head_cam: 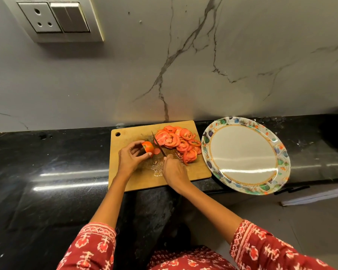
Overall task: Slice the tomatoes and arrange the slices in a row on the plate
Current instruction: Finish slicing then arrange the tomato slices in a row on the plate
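Observation:
On a wooden cutting board (141,178) my left hand (132,155) grips a part-cut red tomato (147,146) between fingers and thumb. My right hand (174,170) holds a knife (158,144) by its handle, its blade slanting down just right of the tomato, with a small cut slice (157,151) lying between them. A heap of several tomato slices (179,142) covers the board's far right corner. A white oval plate (244,154) with a floral rim lies to the right of the board and holds nothing.
The board and plate rest on a glossy black stone counter (47,172); the plate overhangs its front edge. A marbled grey wall (183,65) with a socket and switch panel (55,17) rises behind. Juice and seeds (157,168) wet the board's middle.

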